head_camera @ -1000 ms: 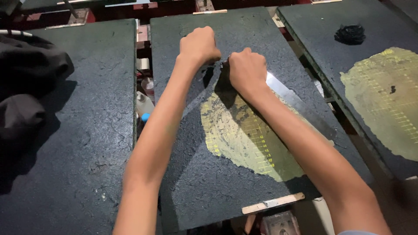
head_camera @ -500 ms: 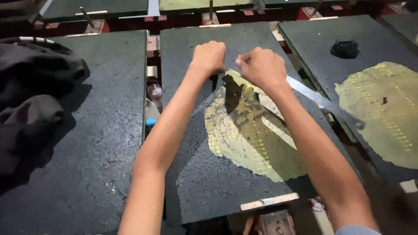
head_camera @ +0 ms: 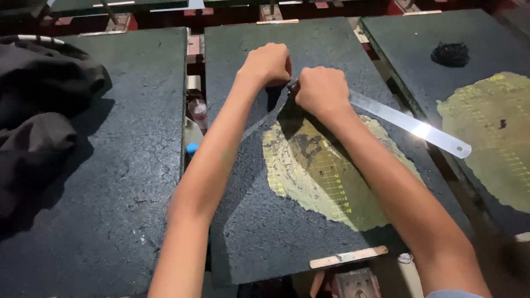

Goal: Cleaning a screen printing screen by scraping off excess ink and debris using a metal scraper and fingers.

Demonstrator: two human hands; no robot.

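My left hand (head_camera: pixel 269 62) and my right hand (head_camera: pixel 320 88) are fists side by side at the far middle of a dark rough-coated board (head_camera: pixel 248 232). Both grip one end of a long metal ruler (head_camera: pixel 411 126), whose blade runs out to the right and toward me, past the board's right edge. Just below my hands the dark coating is gone and a yellow-green gridded patch (head_camera: pixel 326 176) shows. My forearms cross the board and hide part of that patch.
A similar dark board (head_camera: pixel 110 193) lies on the left with black cloth (head_camera: pixel 38 110) bunched on it. The board on the right (head_camera: pixel 408 49) has a larger yellow patch (head_camera: pixel 491 132) and a small black clump (head_camera: pixel 451 53). A small bottle (head_camera: pixel 197 113) sits in the left gap. A wooden strip (head_camera: pixel 348 257) edges the near side.
The view has shifted a little. My hands stay together on the ruler's end, and the blade now sticks out farther to the right, with more of its length in sight.
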